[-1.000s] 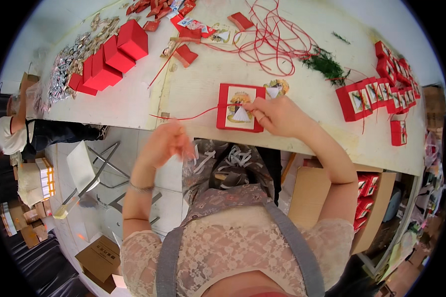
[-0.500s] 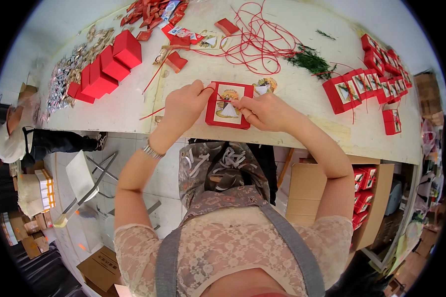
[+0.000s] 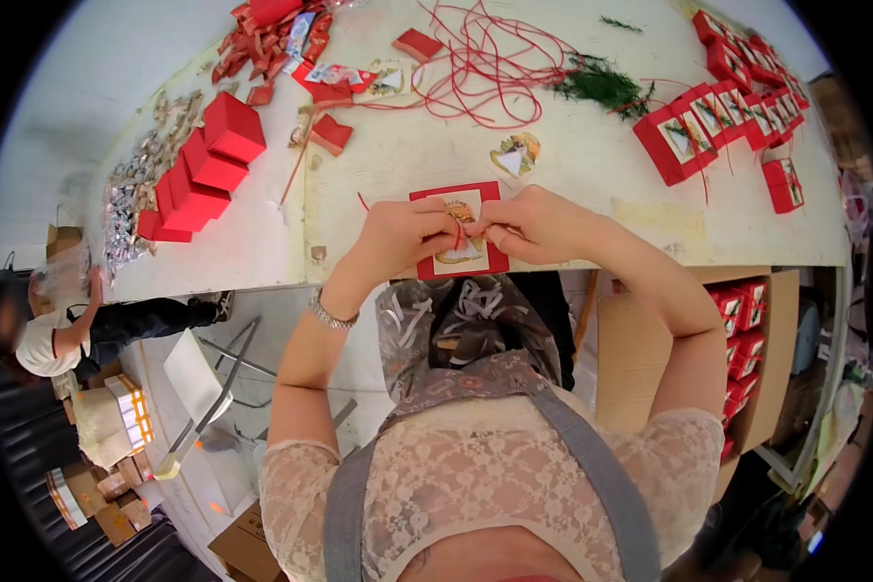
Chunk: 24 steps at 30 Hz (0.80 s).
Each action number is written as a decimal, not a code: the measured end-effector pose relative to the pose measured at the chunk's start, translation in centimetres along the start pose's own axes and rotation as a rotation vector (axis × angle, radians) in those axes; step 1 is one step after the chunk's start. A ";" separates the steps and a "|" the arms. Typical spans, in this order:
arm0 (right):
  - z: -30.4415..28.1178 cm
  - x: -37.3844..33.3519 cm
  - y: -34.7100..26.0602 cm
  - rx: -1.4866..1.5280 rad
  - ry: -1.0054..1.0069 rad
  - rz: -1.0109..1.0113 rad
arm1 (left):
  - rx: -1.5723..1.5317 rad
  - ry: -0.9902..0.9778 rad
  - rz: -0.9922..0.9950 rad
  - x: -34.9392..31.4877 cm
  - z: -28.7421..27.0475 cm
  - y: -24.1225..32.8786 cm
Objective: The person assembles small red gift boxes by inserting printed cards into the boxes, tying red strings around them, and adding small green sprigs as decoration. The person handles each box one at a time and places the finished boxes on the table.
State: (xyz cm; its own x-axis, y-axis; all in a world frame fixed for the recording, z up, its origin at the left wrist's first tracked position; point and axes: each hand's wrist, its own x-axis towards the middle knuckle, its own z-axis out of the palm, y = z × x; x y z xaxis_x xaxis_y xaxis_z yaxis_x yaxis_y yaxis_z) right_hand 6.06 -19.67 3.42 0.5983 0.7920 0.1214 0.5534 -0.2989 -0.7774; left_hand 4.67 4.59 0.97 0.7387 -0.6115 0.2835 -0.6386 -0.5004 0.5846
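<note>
A small red gift box lies at the table's front edge with a pale picture card on its top. My left hand is closed over the left part of the card, fingertips pinching a red cord. From the right, my right hand meets it fingertip to fingertip, also pinched on the cord. My fingers hide part of the cord and the card's middle. Just beyond the box lies a loose angel-shaped cutout.
Plain red boxes are stacked at left by wrapped sweets. Tangled red cord and green sprigs lie at the back. Decorated boxes stand at right. Below is a carton of red boxes. A person stands far left.
My left hand has come off the box's upper left corner to the card's middle, meeting my right hand. The cord has been drawn in there. The whole view has shifted slightly.
</note>
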 end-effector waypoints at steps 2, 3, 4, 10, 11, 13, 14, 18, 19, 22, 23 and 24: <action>0.0 -1.0 -0.2 0.069 0.017 0.038 | 0.069 -0.004 0.023 -0.3 0.0 1.1; -1.0 -0.8 0.5 0.139 0.011 0.044 | 0.115 -0.038 0.005 0.0 -0.4 1.5; -2.4 -1.8 0.0 -0.030 -0.032 0.263 | 0.125 -0.052 0.014 0.1 -0.5 1.5; -5.0 -2.8 -1.9 -0.812 0.027 0.631 | 0.192 -0.033 0.079 -0.1 -0.3 1.4; -3.0 -2.0 -0.8 -0.487 0.226 0.489 | 0.182 -0.036 0.077 0.0 -0.3 1.3; -0.8 -2.0 1.5 -0.043 0.322 0.432 | 0.154 -0.054 0.077 0.1 -0.3 1.3; -0.3 -1.4 2.4 0.072 0.224 0.508 | 0.154 -0.046 0.083 0.0 -0.5 1.3; -2.4 -1.2 1.7 0.422 -0.367 0.841 | 0.166 -0.070 0.077 0.4 -0.9 1.4; -3.1 -0.9 1.3 0.429 -0.449 0.913 | 0.169 -0.094 0.069 0.4 -0.9 1.4; -2.9 0.8 -0.1 0.261 -0.359 0.618 | 0.127 -0.162 0.027 0.8 -1.3 1.2; -1.8 0.8 0.3 0.237 -0.210 0.380 | 0.124 -0.162 0.018 0.9 -1.4 1.2; -0.8 1.1 0.2 0.036 -0.121 0.166 | 0.122 -0.161 0.002 1.0 -1.3 1.1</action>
State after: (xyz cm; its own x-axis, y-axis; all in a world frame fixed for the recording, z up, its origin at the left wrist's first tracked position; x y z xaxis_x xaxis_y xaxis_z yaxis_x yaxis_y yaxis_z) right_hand 7.28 -19.28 3.83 0.6045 0.7922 -0.0839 0.4302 -0.4133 -0.8026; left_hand 4.97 4.26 2.87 0.6995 -0.6979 0.1533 -0.6686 -0.5635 0.4852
